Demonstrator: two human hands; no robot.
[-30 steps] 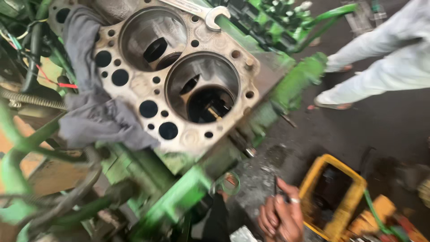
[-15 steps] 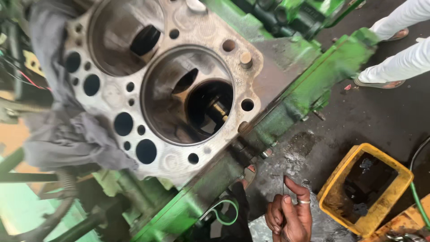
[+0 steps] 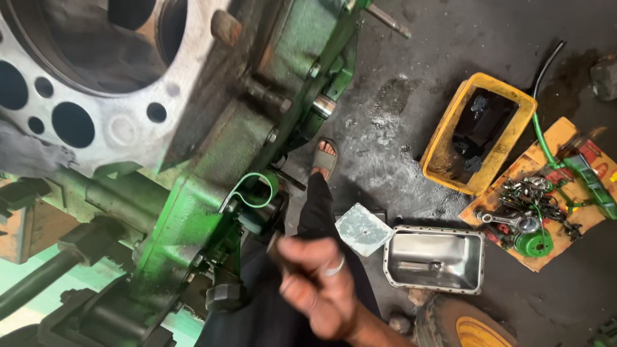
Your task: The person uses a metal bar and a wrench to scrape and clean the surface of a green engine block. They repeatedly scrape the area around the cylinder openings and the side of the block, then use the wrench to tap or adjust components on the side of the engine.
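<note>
Below the green engine block point(image 3: 212, 180), at the lower middle of the view, the right hand point(image 3: 318, 286) is hovering, blurred, with a ring showing on one finger. Its fingers are curling inward around a thin dark object at the top of the fist; what that object is cannot be told through the blur. The left hand is not appearing in view.

The engine block is filling the upper left, tilted, with its pale grey top face point(image 3: 122, 128) showing a large cylinder bore point(image 3: 83, 45) and several round holes. The right hand is sitting just below and to the right of the block's lower green casting, near but apart from it. A green hose loop point(image 3: 254, 189) is hanging from the block's side, just above the hand.

The person's dark trouser leg point(image 3: 318, 205) is running up from the hand to a sandalled foot point(image 3: 324, 157) standing on the stained floor point(image 3: 411, 96).

Right of the hand, a square metal plate point(image 3: 363, 229) and a shiny metal pan point(image 3: 434, 259) are lying on the floor, the plate just beside the pan's left edge. Farther right, a yellow tub point(image 3: 443, 138) is holding dark liquid, and a cardboard sheet point(image 3: 562, 138) is carrying loose engine parts, including a connecting rod point(image 3: 508, 220) and a green pulley point(image 3: 532, 243). A tyre with a yellow rim point(image 3: 463, 328) is showing at the bottom edge.
</note>
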